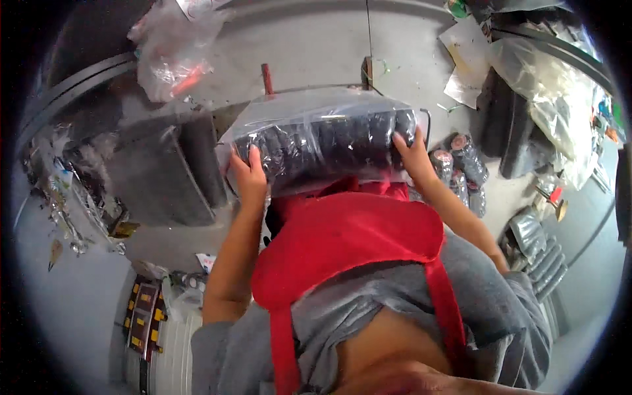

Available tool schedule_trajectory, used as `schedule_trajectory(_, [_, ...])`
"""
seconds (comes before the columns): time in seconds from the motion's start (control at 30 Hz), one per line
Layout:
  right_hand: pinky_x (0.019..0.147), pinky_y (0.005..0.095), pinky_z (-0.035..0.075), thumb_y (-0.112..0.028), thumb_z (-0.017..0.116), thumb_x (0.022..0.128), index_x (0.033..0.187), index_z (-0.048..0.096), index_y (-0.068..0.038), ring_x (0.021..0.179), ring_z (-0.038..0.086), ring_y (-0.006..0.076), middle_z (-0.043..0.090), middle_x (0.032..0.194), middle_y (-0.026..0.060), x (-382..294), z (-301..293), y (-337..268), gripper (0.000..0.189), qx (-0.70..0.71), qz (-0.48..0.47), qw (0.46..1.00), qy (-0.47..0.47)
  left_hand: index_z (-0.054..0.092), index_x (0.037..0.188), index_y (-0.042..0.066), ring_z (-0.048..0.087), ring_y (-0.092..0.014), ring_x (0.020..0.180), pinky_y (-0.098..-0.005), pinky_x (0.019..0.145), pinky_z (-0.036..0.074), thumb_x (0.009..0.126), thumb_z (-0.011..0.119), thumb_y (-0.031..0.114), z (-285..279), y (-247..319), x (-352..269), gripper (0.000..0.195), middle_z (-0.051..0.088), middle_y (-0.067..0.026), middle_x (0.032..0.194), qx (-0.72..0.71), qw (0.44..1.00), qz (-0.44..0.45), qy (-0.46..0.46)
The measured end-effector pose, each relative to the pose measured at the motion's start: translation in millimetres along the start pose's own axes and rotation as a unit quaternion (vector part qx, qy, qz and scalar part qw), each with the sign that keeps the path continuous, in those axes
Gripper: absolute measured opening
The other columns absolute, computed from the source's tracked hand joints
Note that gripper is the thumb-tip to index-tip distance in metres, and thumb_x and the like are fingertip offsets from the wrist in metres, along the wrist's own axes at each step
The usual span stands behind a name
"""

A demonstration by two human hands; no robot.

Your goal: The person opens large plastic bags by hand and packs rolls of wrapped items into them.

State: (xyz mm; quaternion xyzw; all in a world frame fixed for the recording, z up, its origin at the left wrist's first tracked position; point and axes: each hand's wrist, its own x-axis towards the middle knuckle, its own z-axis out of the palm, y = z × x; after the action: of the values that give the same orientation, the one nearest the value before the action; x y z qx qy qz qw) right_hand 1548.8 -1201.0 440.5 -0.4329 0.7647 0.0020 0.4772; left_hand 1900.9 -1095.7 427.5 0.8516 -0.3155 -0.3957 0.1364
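A clear plastic bag (pixel 326 143) filled with a row of dark, shiny wrapped items lies across the front of my body, just beyond a red apron. Its far part is loose, see-through film. My left hand (pixel 249 170) grips the bag's left end, thumb on top and the other fingers mostly hidden behind the film. At the right end my right hand (pixel 414 150) holds the bag the same way, thumb over the dark items. What the items are cannot be told through the glare.
Several plastic-wrapped dark rolls (pixel 464 158) lie right of the bag. Grey bins or panels (pixel 158 173) stand at left, with more (pixel 518 133) at right. Crumpled clear plastic (pixel 173 54) sits at upper left and a translucent bag (pixel 548 98) at upper right. More wrapped packs (pixel 545 266) are at lower right.
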Motion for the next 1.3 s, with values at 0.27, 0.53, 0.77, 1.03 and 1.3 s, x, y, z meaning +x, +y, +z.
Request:
schedule_trajectory(0.27, [0.108,0.0386,0.027,-0.032,0.060,0.087,0.138,0.030,0.005,0.129,0.036,0.0356,0.036,0.138,0.0250,56,92,23,0.070,0.090,0.045,0.974,0.203,0.037,0.133,-0.007,0.038,-0.042,0.124,-0.0441,0.107,0.028,0.095,0.045,0.035,99,-88,79,0.057,0.040,-0.0299,0.134,0.328,0.944,0.023,0.039])
schedule_trajectory(0.53, [0.100,0.0410,0.036,-0.039,0.054,0.090,0.129,0.043,0.005,0.118,0.047,0.0334,0.052,0.123,0.0234,224,165,137,0.060,0.105,0.242,0.946,0.190,0.039,0.135,-0.001,0.038,-0.033,0.128,-0.0424,0.106,0.030,0.098,0.036,0.028,184,-46,185,0.047,0.038,-0.0197,0.140,0.034,0.967,-0.247,-0.044])
schedule_trajectory(0.77, [0.095,0.0417,0.039,-0.042,0.047,0.092,0.123,0.046,0.005,0.111,0.051,0.0380,0.053,0.119,0.0252,312,224,197,0.056,0.032,0.108,0.967,0.230,0.034,0.138,0.000,0.041,-0.033,0.126,-0.0382,0.104,0.033,0.097,0.038,0.036,292,-241,293,0.054,0.040,-0.0201,0.138,-0.173,0.974,-0.139,-0.052])
schedule_trajectory(1.03, [0.100,0.0416,0.036,-0.037,0.051,0.090,0.134,0.034,0.002,0.125,0.039,0.0389,0.042,0.133,0.0258,314,188,159,0.061,-0.074,0.147,0.961,-0.224,0.031,0.141,0.003,0.032,-0.034,0.132,-0.0389,0.105,0.033,0.090,0.054,0.037,230,-129,247,0.065,0.032,-0.0206,0.143,0.247,0.933,-0.175,-0.195])
schedule_trajectory(1.3, [0.101,0.0690,0.021,-0.050,0.072,0.071,0.148,0.010,-0.027,0.140,0.011,0.0395,0.007,0.153,0.0155,285,246,90,0.101,-0.385,-0.026,0.919,-0.081,0.018,0.147,0.014,0.028,-0.044,0.132,-0.0538,0.103,0.032,0.078,0.069,0.040,223,-171,275,0.090,0.013,-0.0214,0.150,0.363,0.902,0.158,-0.171])
